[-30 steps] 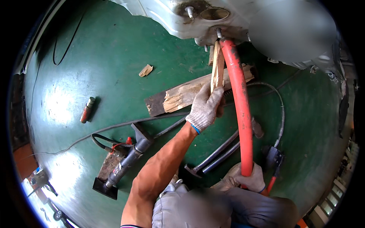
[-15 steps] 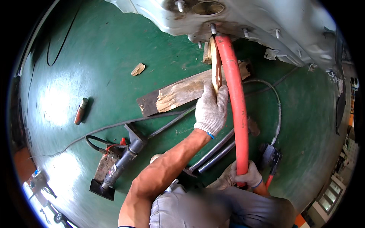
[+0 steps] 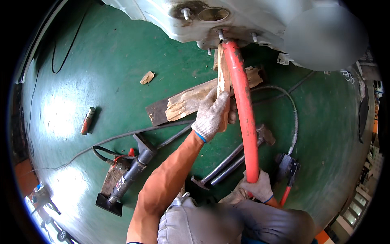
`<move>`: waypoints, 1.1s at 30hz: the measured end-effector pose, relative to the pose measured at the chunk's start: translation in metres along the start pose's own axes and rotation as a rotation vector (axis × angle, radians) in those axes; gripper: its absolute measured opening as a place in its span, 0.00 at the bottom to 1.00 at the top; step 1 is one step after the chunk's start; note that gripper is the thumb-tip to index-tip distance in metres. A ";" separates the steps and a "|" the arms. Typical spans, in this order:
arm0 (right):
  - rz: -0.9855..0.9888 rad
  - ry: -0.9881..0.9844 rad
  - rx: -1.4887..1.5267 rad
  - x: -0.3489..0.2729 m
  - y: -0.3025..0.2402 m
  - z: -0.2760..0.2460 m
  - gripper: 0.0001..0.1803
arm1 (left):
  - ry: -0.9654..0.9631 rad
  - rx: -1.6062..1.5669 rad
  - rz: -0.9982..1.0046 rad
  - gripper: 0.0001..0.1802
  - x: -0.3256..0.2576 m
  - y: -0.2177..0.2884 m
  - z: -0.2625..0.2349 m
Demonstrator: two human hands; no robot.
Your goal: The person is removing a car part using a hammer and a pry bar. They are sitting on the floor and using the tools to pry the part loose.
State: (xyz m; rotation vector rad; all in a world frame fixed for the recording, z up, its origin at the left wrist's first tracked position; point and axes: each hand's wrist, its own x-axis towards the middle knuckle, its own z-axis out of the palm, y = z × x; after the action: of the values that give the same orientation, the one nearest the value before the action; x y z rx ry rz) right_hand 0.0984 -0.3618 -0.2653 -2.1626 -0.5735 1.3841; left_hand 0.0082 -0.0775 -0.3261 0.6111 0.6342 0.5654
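Observation:
My left hand [image 3: 211, 110], in a white knit glove, is closed round a split strip of wood [image 3: 222, 73]. The strip points up to the underside of a grey vehicle body [image 3: 162, 16], its top beside a bolt. A long red pipe [image 3: 243, 110] runs alongside it on the right, its upper end against the same body near that bolt. Down at the pipe's lower end, my gloved right hand [image 3: 260, 188] is wrapped round it. Beneath the left hand, a weathered plank [image 3: 178, 106] lies on the floor.
Two hammers [image 3: 222, 166] lie between my arms. At left rests a black hydraulic ram [image 3: 130, 179] with a hose; a small red cylinder [image 3: 87, 121] is farther left. A hose curves to a pump unit [image 3: 289, 164] at right. A wood chip [image 3: 147, 77] lies beyond the plank.
My left hand has moved slightly left and turned the wood strip so its broader face shows. The red pipe has shifted left, and my right hand has moved a little left and up with it.

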 end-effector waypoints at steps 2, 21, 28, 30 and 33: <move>0.015 -0.007 0.004 -0.002 -0.007 0.001 0.19 | 0.061 0.168 0.037 0.20 0.007 -0.008 -0.001; 0.057 -0.221 0.174 0.013 0.021 -0.003 0.20 | 0.143 0.169 0.106 0.22 0.014 -0.008 0.010; 0.016 -0.189 0.073 0.000 -0.009 -0.030 0.21 | 0.226 0.163 -0.022 0.17 0.005 -0.002 0.020; -0.022 -0.169 -0.017 -0.002 -0.014 -0.031 0.20 | 0.276 0.271 -0.052 0.18 0.000 0.004 0.029; 0.073 -0.133 0.138 -0.017 -0.038 -0.040 0.18 | 0.309 0.556 -0.016 0.18 -0.004 0.004 0.032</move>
State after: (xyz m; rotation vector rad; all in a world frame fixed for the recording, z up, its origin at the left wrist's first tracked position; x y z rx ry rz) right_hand 0.1254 -0.3495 -0.2158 -2.0116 -0.4369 1.5677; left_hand 0.0259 -0.0877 -0.3014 1.0480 1.1039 0.4703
